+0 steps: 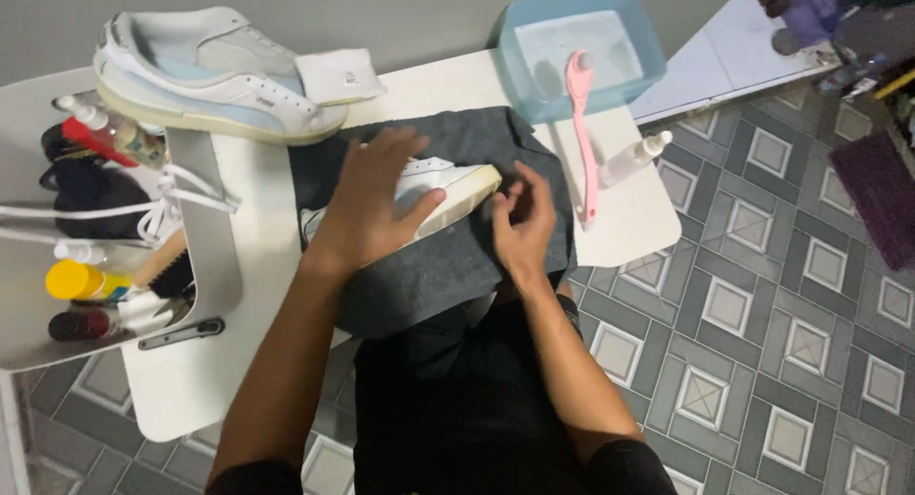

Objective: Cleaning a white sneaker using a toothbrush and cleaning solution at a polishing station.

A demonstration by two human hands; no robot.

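White worktop [238, 362] carries a dark grey towel [448, 266]; a white sneaker [457, 185] lies on the towel. Left hand [372, 204] spread flat, pressing on the sneaker. Right hand [522, 223] at the toe, fingers curled; grip not discernible.

Bare forearms lead to two bare hands, left hand [367, 204] and right hand [522, 223]; black short sleeves, dark trousers.

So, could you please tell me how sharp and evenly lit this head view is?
Head view: soft, even light; the left hand on the white shoe and the right hand look slightly motion-blurred; the cluttered top right corner is darker; no strong glare.
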